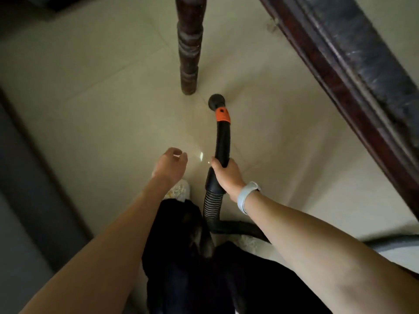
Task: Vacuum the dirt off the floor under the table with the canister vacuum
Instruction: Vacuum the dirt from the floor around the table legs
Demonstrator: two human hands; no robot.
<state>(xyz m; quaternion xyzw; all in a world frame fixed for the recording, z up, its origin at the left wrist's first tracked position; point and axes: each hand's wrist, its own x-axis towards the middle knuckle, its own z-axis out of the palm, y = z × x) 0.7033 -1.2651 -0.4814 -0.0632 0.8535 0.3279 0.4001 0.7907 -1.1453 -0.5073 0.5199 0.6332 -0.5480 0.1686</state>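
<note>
The right hand (pixel 226 175) has its grip wrapped round the black wand (pixel 223 141) just above the ribbed hose (pixel 212 206), low enough on the tube to steer the far end. That far end carries an orange collar (pixel 222 115) and a round black nozzle (pixel 217 102), which sits on or just over the tile floor (pixel 113 87), close beside the foot of the turned wooden leg (pixel 189 48). Holding it at arm's length seems meant to reach the floor under the counter, whose dark edge (pixel 353 71) runs across the upper right.

The left hand (pixel 170 165) holds nothing; its fingers hang loosely curled, hovering to the left of the wand, probably for balance while bending.

The hose loops back past dark trousers (pixel 192 257) toward the canister, which is out of view. A pale band (pixel 246 197) circles the right wrist.

No brand, label or writing can be read anywhere; dirt on the floor is too faint to make out.
</note>
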